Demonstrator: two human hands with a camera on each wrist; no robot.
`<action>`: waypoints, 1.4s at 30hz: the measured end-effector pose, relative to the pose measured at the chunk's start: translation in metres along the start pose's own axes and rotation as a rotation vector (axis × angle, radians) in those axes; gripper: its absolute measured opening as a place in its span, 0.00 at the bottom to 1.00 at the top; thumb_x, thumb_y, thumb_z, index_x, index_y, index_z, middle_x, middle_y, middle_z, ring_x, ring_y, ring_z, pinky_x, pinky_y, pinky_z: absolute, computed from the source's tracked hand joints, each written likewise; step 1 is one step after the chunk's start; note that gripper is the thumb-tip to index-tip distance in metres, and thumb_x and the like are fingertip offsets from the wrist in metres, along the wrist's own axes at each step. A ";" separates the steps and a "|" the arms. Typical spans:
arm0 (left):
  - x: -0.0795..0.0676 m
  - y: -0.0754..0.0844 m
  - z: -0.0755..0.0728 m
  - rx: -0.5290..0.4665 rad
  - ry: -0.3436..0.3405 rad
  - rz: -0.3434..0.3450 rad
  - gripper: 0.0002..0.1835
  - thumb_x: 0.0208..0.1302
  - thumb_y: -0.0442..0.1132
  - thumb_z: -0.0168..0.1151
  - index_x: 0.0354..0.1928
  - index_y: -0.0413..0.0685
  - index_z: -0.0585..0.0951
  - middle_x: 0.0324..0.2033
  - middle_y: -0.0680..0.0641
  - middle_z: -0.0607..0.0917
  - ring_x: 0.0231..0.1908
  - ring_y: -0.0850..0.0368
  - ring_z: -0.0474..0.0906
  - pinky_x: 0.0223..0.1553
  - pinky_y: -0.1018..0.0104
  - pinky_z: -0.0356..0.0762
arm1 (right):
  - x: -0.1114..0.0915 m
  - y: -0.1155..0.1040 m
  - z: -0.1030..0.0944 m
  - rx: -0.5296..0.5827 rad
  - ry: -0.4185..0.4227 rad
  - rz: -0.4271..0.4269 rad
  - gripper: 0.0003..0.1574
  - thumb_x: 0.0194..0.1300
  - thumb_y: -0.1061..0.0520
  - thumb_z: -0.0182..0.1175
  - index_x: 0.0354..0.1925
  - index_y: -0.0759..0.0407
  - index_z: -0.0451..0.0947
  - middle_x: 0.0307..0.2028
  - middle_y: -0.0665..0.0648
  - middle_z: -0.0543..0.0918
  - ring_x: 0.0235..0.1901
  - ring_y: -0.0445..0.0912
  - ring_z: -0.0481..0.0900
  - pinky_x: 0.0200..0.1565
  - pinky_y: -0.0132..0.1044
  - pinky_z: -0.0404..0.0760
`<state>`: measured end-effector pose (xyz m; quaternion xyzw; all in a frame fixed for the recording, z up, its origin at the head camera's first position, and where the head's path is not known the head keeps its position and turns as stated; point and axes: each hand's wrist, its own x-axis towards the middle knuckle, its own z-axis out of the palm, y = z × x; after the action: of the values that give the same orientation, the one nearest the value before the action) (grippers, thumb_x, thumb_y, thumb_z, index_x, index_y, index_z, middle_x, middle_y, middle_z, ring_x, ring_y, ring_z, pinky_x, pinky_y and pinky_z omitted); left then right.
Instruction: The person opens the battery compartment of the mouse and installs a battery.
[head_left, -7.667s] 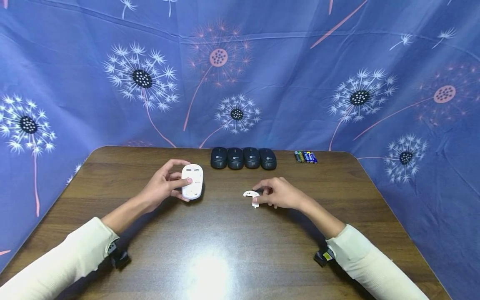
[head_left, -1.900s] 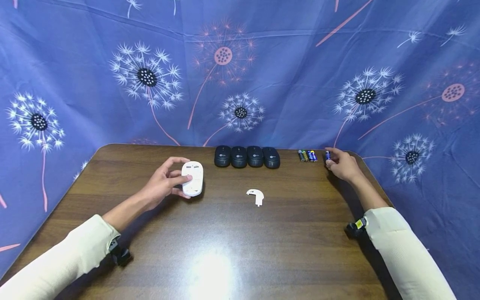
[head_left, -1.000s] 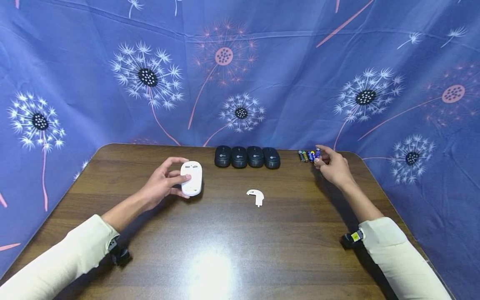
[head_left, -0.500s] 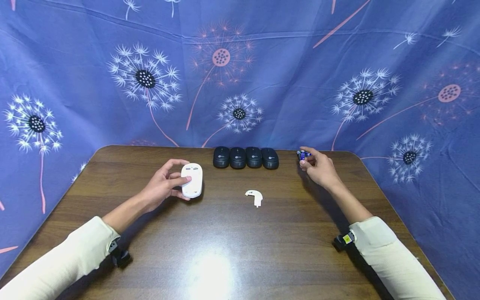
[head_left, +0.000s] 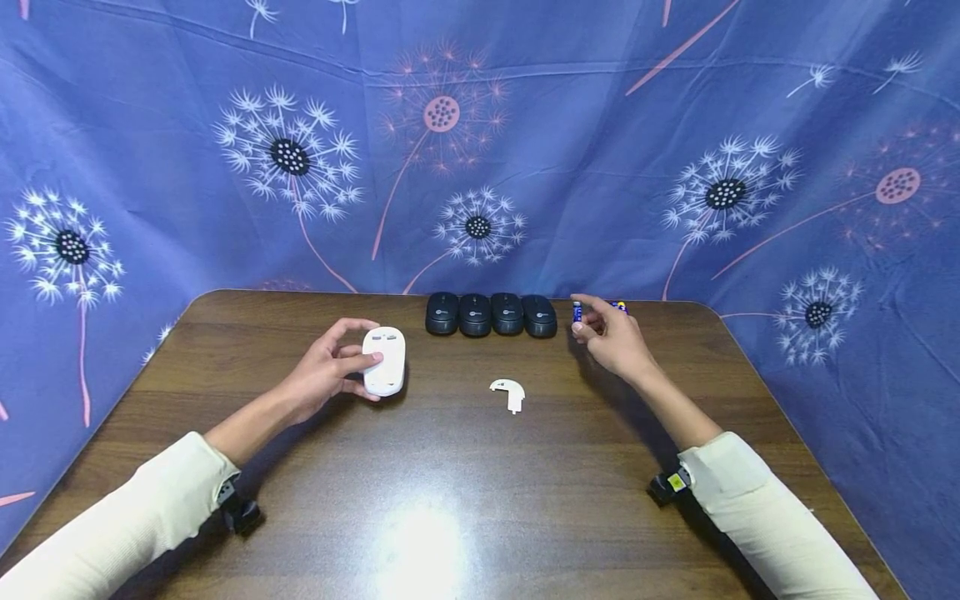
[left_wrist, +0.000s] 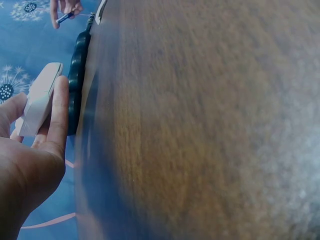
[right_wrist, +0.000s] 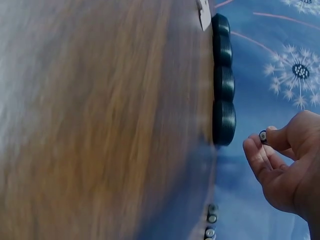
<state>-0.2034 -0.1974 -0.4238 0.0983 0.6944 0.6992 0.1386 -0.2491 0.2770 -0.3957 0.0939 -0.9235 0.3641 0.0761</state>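
My left hand (head_left: 318, 375) grips a white computer mouse (head_left: 384, 371), its underside facing up with the battery bay uncovered; thumb on the underside, fingers around the edges. In the left wrist view the mouse (left_wrist: 40, 100) is seen edge-on between thumb and fingers. A blue battery (head_left: 577, 315) is pinched upright between thumb and forefinger of my right hand (head_left: 618, 343), above the table's back right. The right wrist view shows the battery's (right_wrist: 263, 136) end. On the table between the hands lies the white L-shaped battery cover (head_left: 515, 395).
Several black mice (head_left: 475, 315) stand in a row along the table's back edge. Right of them are more batteries (head_left: 620, 307), mostly hidden behind my right hand but partly seen in the right wrist view (right_wrist: 212, 218). A patterned blue cloth (head_left: 555, 167) hangs behind the table (head_left: 555, 483).
My right hand has let go of the cover, picked up a battery at the far right, and carried it leftward past the other batteries. My left hand keeps holding the mouse in place.
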 end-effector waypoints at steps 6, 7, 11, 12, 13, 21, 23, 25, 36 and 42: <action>-0.001 0.000 0.000 0.005 0.001 -0.004 0.28 0.83 0.31 0.64 0.77 0.51 0.67 0.50 0.47 0.91 0.44 0.48 0.93 0.44 0.45 0.99 | -0.002 -0.013 0.008 0.038 0.017 -0.007 0.33 0.81 0.64 0.65 0.80 0.58 0.76 0.48 0.67 0.92 0.43 0.50 0.92 0.45 0.28 0.84; 0.000 0.000 0.000 0.005 0.002 -0.003 0.28 0.83 0.31 0.64 0.77 0.51 0.67 0.50 0.47 0.91 0.43 0.48 0.93 0.43 0.45 0.99 | -0.002 -0.015 0.009 0.040 0.018 -0.008 0.33 0.81 0.64 0.65 0.80 0.58 0.76 0.48 0.67 0.92 0.43 0.51 0.92 0.45 0.28 0.84; 0.000 0.000 0.000 0.003 0.002 -0.004 0.29 0.83 0.31 0.64 0.78 0.50 0.67 0.49 0.47 0.91 0.43 0.48 0.93 0.43 0.45 0.99 | -0.002 -0.020 0.017 0.052 0.014 -0.020 0.33 0.80 0.64 0.66 0.79 0.58 0.77 0.47 0.67 0.93 0.43 0.53 0.93 0.45 0.29 0.84; 0.000 0.000 0.000 0.002 0.001 -0.005 0.28 0.83 0.31 0.64 0.77 0.50 0.67 0.49 0.47 0.91 0.43 0.48 0.93 0.43 0.45 0.99 | -0.002 -0.022 0.020 0.052 0.011 -0.020 0.33 0.80 0.64 0.66 0.79 0.58 0.77 0.46 0.67 0.93 0.43 0.54 0.93 0.45 0.30 0.85; 0.000 0.000 0.000 0.003 0.000 -0.007 0.28 0.83 0.31 0.64 0.77 0.50 0.67 0.49 0.47 0.91 0.43 0.48 0.93 0.43 0.45 0.99 | -0.002 -0.024 0.022 0.053 0.008 -0.020 0.33 0.80 0.64 0.66 0.79 0.58 0.77 0.46 0.66 0.93 0.43 0.54 0.93 0.45 0.30 0.85; 0.000 0.001 0.001 0.012 -0.005 -0.006 0.30 0.83 0.32 0.64 0.79 0.48 0.65 0.51 0.45 0.89 0.43 0.47 0.92 0.43 0.45 0.99 | -0.002 -0.037 0.037 0.089 -0.022 -0.036 0.34 0.79 0.64 0.68 0.79 0.58 0.77 0.45 0.64 0.92 0.42 0.51 0.93 0.43 0.32 0.86; 0.001 0.000 0.001 0.010 -0.001 -0.007 0.30 0.83 0.32 0.64 0.79 0.48 0.65 0.51 0.45 0.89 0.43 0.47 0.92 0.43 0.45 0.99 | -0.002 -0.040 0.041 0.101 -0.030 -0.038 0.34 0.79 0.63 0.69 0.79 0.57 0.78 0.46 0.64 0.93 0.42 0.51 0.93 0.43 0.32 0.86; 0.001 0.000 0.002 0.005 0.002 -0.007 0.29 0.83 0.31 0.64 0.78 0.49 0.66 0.51 0.46 0.89 0.43 0.47 0.92 0.43 0.45 0.99 | -0.001 -0.044 0.044 0.108 -0.041 -0.044 0.34 0.78 0.63 0.69 0.78 0.57 0.78 0.46 0.63 0.94 0.42 0.50 0.93 0.44 0.33 0.86; 0.003 0.001 0.006 -0.001 0.002 -0.009 0.29 0.82 0.31 0.65 0.77 0.50 0.67 0.49 0.46 0.90 0.42 0.47 0.92 0.43 0.44 0.99 | -0.002 -0.059 0.063 0.147 -0.099 -0.075 0.34 0.78 0.61 0.71 0.78 0.56 0.79 0.45 0.60 0.94 0.40 0.49 0.92 0.43 0.37 0.87; 0.000 0.001 0.006 0.007 0.000 -0.019 0.28 0.84 0.32 0.63 0.77 0.50 0.66 0.50 0.47 0.90 0.44 0.50 0.93 0.44 0.45 0.99 | -0.003 -0.067 0.076 0.136 -0.122 -0.114 0.32 0.79 0.61 0.71 0.77 0.59 0.79 0.44 0.59 0.93 0.38 0.44 0.90 0.40 0.32 0.87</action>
<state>-0.2018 -0.1913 -0.4229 0.0920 0.6978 0.6954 0.1449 -0.2366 0.1770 -0.4073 0.1733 -0.8926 0.4149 0.0338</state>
